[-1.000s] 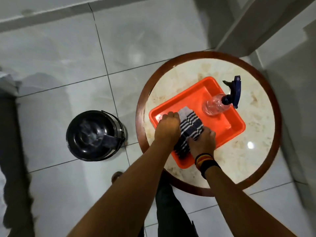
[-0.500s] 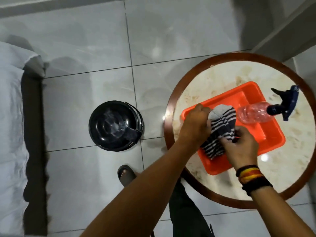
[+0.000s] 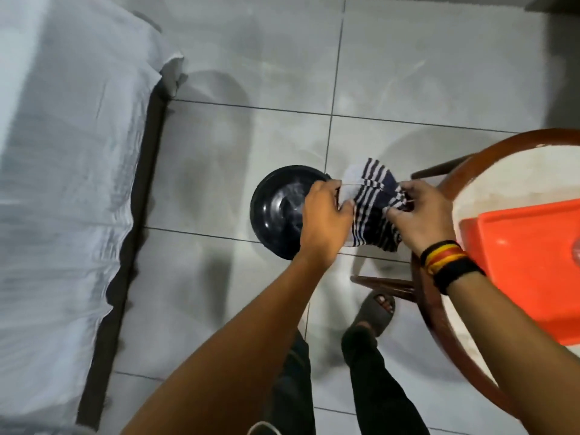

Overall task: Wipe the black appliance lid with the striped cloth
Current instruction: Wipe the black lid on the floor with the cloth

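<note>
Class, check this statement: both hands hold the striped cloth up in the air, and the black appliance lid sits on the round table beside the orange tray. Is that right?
Not quite. The black appliance lid sits on the tiled floor, left of the round table, not on it. The head view shows this. The rest stands: the left hand and right hand hold the striped cloth up, and the orange tray is on the table.

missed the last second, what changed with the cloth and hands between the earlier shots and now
Both hands, left hand and right hand, lifted the blue-and-white striped cloth off the orange plastic tray, carrying it leftward over the round black appliance lid on the floor. Grip unchanged; the lid and tray stayed put.
</note>
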Action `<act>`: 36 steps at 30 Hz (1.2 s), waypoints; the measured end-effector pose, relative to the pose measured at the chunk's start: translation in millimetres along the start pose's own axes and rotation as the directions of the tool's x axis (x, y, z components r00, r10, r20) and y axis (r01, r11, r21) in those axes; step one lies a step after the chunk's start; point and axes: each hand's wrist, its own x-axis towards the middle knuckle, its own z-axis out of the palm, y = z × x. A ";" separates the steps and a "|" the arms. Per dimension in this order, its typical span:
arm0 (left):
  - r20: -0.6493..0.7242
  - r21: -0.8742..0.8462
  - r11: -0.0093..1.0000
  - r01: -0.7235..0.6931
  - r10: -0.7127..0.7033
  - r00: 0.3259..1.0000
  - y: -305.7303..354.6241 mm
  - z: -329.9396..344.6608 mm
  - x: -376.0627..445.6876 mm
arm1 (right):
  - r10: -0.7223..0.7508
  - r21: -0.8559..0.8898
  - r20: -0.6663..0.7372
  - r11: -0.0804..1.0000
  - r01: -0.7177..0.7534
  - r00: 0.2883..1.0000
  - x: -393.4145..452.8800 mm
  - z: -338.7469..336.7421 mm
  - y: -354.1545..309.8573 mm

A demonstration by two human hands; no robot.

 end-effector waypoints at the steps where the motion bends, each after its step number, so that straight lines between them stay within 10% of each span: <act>1: -0.007 -0.011 0.997 0.072 -0.072 0.997 -24.7 -4.1 5.1 | -0.008 -0.051 0.048 0.999 0.011 0.999 6.7 25.3 -3.1; 9: -0.039 -0.015 0.956 0.292 -0.292 0.956 -152.1 10.5 44.6 | 0.004 -0.280 0.277 0.957 0.077 0.961 69.7 156.2 12.0; 14: -0.039 0.483 0.868 0.118 -0.113 0.993 -218.4 17.1 56.8 | -0.087 -0.362 0.314 0.909 0.204 0.946 86.7 217.9 34.6; 20: 0.188 0.609 0.789 0.081 -0.242 0.952 -252.2 14.6 76.4 | -0.203 -0.419 0.434 0.817 0.396 0.878 50.2 267.5 71.9; 31: 0.184 0.563 0.814 0.142 -0.291 0.939 -269.8 22.1 96.3 | -0.217 -0.582 0.220 0.753 0.307 0.951 64.4 332.4 50.0; 36: 0.257 0.608 0.766 0.206 -0.436 0.862 -265.0 20.2 100.3 | -0.417 -0.528 0.444 0.593 0.608 0.793 71.8 335.4 46.4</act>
